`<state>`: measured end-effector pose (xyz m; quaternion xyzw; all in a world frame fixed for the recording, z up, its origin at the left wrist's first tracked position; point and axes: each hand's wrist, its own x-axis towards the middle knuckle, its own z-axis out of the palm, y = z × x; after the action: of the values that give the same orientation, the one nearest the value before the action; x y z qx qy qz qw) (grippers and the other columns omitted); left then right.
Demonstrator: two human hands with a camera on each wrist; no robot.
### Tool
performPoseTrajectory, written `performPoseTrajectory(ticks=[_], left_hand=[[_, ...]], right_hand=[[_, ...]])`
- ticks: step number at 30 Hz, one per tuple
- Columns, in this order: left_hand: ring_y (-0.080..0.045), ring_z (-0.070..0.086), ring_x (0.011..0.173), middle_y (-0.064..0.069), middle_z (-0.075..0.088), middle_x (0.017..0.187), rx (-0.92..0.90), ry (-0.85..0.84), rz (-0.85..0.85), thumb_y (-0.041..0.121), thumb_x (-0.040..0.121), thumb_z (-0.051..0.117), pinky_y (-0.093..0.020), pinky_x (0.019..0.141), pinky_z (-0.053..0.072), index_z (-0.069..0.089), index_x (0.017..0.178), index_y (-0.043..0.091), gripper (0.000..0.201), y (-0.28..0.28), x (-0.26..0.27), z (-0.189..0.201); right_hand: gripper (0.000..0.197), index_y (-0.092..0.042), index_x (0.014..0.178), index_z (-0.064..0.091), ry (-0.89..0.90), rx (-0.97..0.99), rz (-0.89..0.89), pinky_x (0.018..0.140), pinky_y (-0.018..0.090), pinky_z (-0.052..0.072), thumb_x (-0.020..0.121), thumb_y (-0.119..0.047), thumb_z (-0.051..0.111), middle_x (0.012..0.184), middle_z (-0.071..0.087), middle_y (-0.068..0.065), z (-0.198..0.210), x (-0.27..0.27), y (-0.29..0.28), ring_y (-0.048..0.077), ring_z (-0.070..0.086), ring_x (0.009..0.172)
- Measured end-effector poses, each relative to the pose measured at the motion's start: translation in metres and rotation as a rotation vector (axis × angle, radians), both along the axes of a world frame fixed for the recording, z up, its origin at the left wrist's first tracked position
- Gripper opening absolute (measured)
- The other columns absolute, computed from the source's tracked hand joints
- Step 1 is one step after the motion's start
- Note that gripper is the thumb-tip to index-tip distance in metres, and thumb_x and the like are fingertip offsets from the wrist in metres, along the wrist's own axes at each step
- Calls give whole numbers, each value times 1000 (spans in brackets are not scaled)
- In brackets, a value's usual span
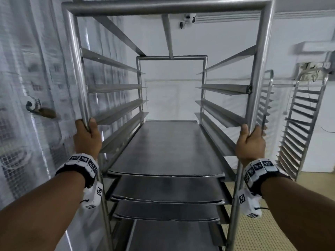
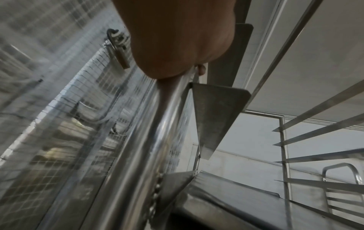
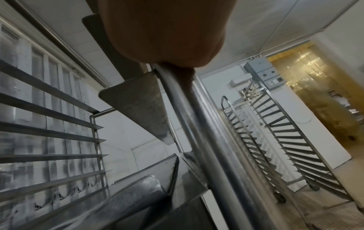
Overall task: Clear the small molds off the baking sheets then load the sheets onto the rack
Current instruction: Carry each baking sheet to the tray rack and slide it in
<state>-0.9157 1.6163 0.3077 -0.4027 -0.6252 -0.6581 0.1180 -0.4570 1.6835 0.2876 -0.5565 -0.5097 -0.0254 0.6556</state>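
Observation:
A tall steel rack (image 1: 168,8) fills the head view. Several dark baking sheets (image 1: 166,147) lie on its lower rails, one under another, and the upper rails are bare. My left hand (image 1: 87,134) grips the rack's front left post (image 1: 76,69), fingers and thumb wrapped round the tube. My right hand (image 1: 251,140) grips the front right post (image 1: 261,69) the same way. In the left wrist view the left hand (image 2: 177,46) clasps the shiny post (image 2: 138,155); in the right wrist view the right hand (image 3: 167,38) clasps its post (image 3: 206,140). No small molds are in view.
A plastic-covered mesh wall (image 1: 27,87) with a padlock (image 1: 39,107) stands close on the left. Two empty racks (image 1: 297,127) stand at the right against a white wall. A yellow strip curtain (image 3: 319,93) hangs beyond them. Tan floor (image 1: 262,223) shows at lower right.

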Motion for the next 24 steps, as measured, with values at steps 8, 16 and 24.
performPoseTrajectory(ticks=[8, 16, 24], left_hand=[[-38, 58, 72, -22, 59, 84, 14, -6, -5, 48, 108, 35, -42, 62, 38, 45, 123, 0, 52, 99, 4, -2], [-29, 49, 68, -11, 51, 79, 56, -33, -40, 48, 108, 36, -40, 62, 38, 45, 125, -1, 52, 187, -11, -3], [-29, 50, 73, -16, 56, 87, 41, -71, -74, 37, 109, 39, -37, 65, 33, 48, 122, -2, 42, 267, -48, 3]], right_hand=[[56, 0, 109, 47, 17, -40, -17, 65, 45, 39, 99, -53, 33, 88, 61, 34, 4, 2, 91, 52, 59, 81], [51, -1, 115, 43, -15, -185, -70, 68, 43, 30, 104, -49, 32, 99, 60, 36, 11, -17, 162, 52, 59, 93], [50, -1, 122, 44, -31, -221, -63, 73, 45, 38, 105, -47, 33, 104, 63, 34, 17, -57, 225, 50, 59, 96]])
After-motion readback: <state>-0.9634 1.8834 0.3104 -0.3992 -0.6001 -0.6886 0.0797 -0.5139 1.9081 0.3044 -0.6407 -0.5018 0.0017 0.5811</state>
